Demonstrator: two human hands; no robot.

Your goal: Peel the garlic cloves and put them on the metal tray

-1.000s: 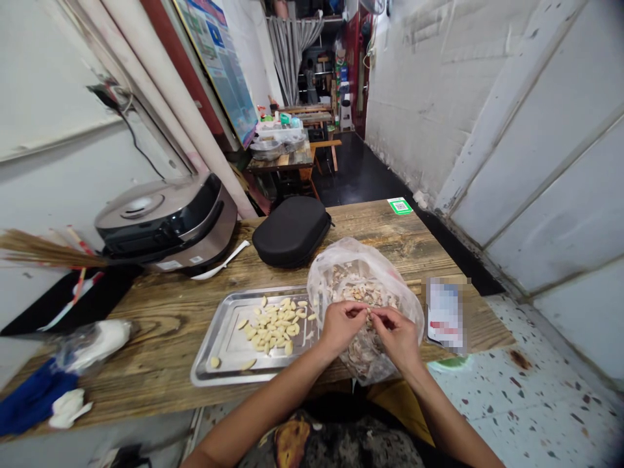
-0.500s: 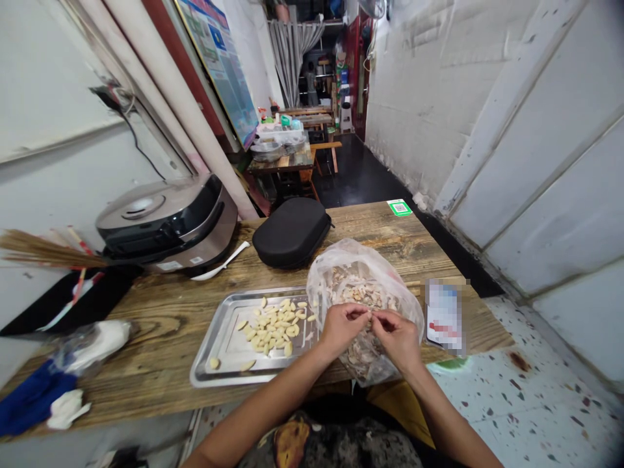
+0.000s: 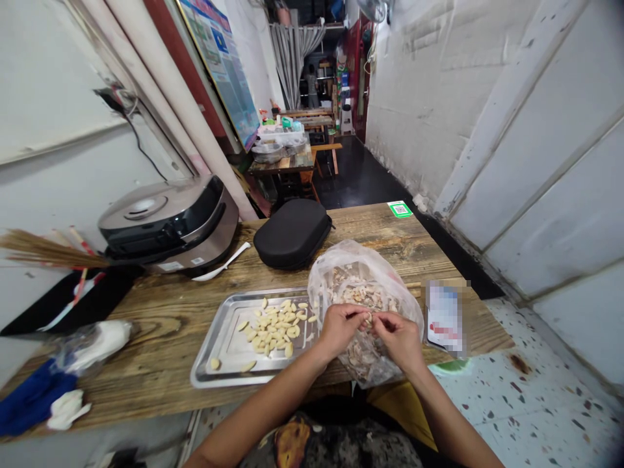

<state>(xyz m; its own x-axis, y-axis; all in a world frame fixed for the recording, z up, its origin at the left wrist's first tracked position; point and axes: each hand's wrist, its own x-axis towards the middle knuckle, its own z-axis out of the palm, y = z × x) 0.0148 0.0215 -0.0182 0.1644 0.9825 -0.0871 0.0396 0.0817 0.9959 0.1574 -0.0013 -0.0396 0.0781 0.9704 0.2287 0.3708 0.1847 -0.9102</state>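
Note:
Over the open mouth of a clear plastic bag [image 3: 385, 263], my two hands meet fingertip to fingertip. Between them is a small pale garlic clove [image 3: 369, 319], mostly covered by the fingers. My left hand [image 3: 341, 330] pinches it from one side, and my right hand [image 3: 400, 337] pinches from the other. Dry garlic skins [image 3: 363, 292] and bits fill the bag beneath. Left of the bag lies a shallow metal tray [image 3: 225, 331], with several peeled garlic cloves [image 3: 275, 330] heaped near its middle and a few lying apart.
Behind the bag sits a black zip case [image 3: 292, 234]. A rice cooker [image 3: 168, 224] and a white spoon [image 3: 221, 265] are at the back left. White paper [image 3: 68, 409] and blue cloth [image 3: 32, 400] lie front left. A phone [image 3: 444, 318] rests near the right edge.
My fingertips have parted slightly, and the pale clove between them shows more now. Both hands stay over the bag. Tray and bag look the same.

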